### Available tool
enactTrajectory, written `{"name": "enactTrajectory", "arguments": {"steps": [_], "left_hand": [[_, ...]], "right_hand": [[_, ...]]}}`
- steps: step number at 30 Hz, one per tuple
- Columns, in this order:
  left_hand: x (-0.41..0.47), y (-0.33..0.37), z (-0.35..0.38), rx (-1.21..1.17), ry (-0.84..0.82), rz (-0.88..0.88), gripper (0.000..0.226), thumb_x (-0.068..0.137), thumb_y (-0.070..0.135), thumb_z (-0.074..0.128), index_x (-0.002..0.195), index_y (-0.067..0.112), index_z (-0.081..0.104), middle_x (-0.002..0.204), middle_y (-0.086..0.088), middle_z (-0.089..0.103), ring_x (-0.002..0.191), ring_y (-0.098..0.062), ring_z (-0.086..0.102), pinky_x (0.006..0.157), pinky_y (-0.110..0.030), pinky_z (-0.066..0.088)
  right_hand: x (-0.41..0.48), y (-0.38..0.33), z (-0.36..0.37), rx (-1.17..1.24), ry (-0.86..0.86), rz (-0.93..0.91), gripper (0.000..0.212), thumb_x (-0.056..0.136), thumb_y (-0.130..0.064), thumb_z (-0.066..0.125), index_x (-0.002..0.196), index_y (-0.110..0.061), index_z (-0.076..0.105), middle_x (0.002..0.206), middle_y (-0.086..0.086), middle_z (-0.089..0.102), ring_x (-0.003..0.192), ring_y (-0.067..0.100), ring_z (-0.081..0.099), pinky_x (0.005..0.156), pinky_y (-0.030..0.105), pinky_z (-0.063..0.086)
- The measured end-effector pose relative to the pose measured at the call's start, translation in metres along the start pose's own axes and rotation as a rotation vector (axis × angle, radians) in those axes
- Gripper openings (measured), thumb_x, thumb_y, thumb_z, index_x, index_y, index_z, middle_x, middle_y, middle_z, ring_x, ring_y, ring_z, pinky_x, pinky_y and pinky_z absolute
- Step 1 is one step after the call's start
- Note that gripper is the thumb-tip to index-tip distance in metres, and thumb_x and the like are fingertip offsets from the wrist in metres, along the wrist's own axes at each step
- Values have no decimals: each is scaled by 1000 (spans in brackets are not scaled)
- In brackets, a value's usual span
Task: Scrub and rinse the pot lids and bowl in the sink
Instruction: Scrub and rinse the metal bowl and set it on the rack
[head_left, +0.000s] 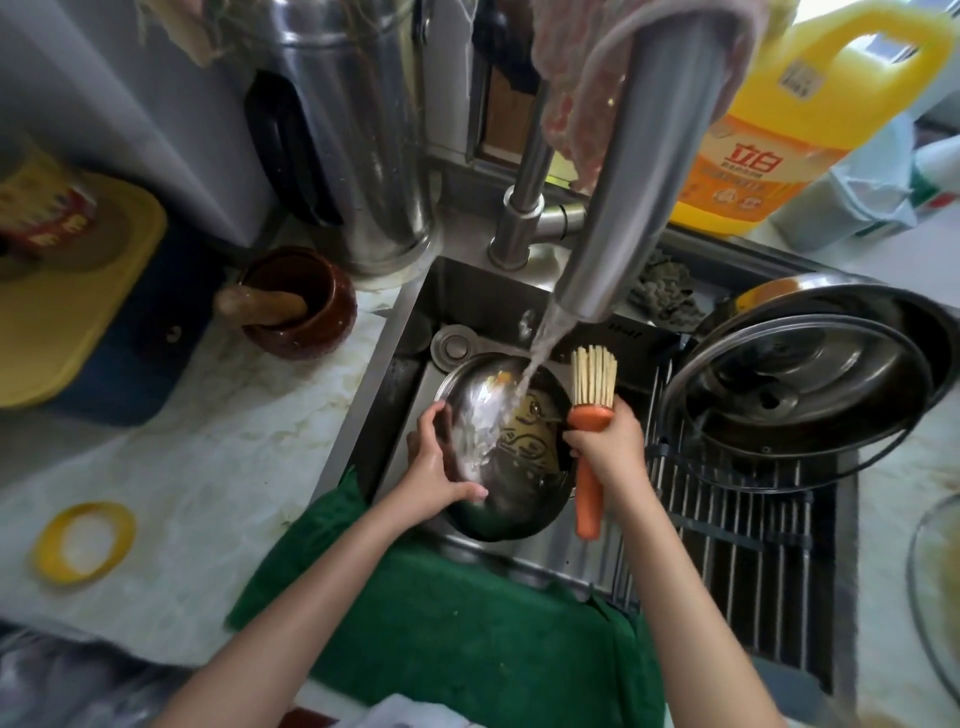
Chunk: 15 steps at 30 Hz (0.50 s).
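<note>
Left grip (441, 462) closed on the near-left rim of the steel bowl (519, 499): fingers over the edge on the inside, thumb along the outside. Right grip (608, 447) wrapped round the orange handle of the scrub brush (589, 415), bristles pointing up and away, handle end sticking out below the fist. Brush sits just beside the bowl's right rim; bristles not touching it.

Bowl in the sink (410, 332), tilted, open side facing up toward the camera. Yellowish residue across the inside. Water stream (540, 353) from the faucet spout (639, 171) strikes the bowl's upper inside and splashes down its left half.

Pot lid (800, 384), glass with a steel rim, lies on the drying rack (753, 545) over the sink's right part, leaning on a dark round steel piece behind it; cannot tell whether that one is a lid or a pan. Edge of another glass lid (935, 597) at far right.

Green towel (467, 623) draped over the sink's front edge. Yellow detergent bottle (810, 114) behind the sink, right. Brown crock (301, 301) on the tabletop (208, 467), left of the sink.
</note>
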<state>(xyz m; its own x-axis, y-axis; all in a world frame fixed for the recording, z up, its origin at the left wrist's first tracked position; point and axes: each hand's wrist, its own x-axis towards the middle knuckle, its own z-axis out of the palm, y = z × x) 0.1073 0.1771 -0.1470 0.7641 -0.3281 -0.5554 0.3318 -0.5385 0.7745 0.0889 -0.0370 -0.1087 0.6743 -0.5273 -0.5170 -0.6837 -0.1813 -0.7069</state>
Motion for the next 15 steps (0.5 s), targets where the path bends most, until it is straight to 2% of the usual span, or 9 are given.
{"name": "enactTrajectory", "arguments": {"steps": [1,2,3,6,8,11,15], "left_hand": [[3,1,0,11,-15,-23,121,63,12,87,147,26,0,148,-12,14,137,-25,20,108,-31,22],[6,0,0,23,-32,-56,122,63,12,87,147,26,-1,146,-14,14,136,-27,22,109,-34,23],[10,0,1,45,-49,-96,122,63,12,87,147,25,-2,146,-14,14,135,-28,23,110,-35,24],[18,-4,3,96,-81,-215,122,65,11,86,146,22,-4,147,-15,12,135,-30,23,109,-35,26],[21,-12,6,119,-97,-290,120,66,10,85,146,20,-5,146,-16,13,134,-30,23,107,-33,28],[30,-23,11,121,-80,-366,117,69,8,82,147,18,-4,147,-17,14,135,-32,22,107,-33,28],[56,-30,18,79,67,-379,89,85,19,69,150,9,8,152,-18,22,138,-33,26,107,-31,28]], "right_hand": [[-5,10,-2,107,15,-8,58,77,3,70,131,-6,48,108,14,61,74,20,64,62,27,54],[-10,18,-1,183,25,-21,48,78,1,71,122,-7,54,98,11,64,69,19,63,57,28,54],[-12,28,-1,231,26,-42,45,80,-2,71,120,-11,54,97,9,64,71,19,63,59,30,55],[-14,40,7,154,-37,-116,58,81,-10,72,131,-19,45,105,-7,61,93,13,61,81,31,51],[-11,45,16,143,-103,-128,60,80,-8,73,131,-17,43,110,-6,60,102,13,59,88,26,44],[-2,53,29,234,-193,-121,60,78,0,73,127,-16,42,112,-1,59,104,16,57,86,18,45],[7,55,49,339,-228,-45,56,79,2,70,120,-23,40,104,1,60,91,17,60,77,28,54]]}}
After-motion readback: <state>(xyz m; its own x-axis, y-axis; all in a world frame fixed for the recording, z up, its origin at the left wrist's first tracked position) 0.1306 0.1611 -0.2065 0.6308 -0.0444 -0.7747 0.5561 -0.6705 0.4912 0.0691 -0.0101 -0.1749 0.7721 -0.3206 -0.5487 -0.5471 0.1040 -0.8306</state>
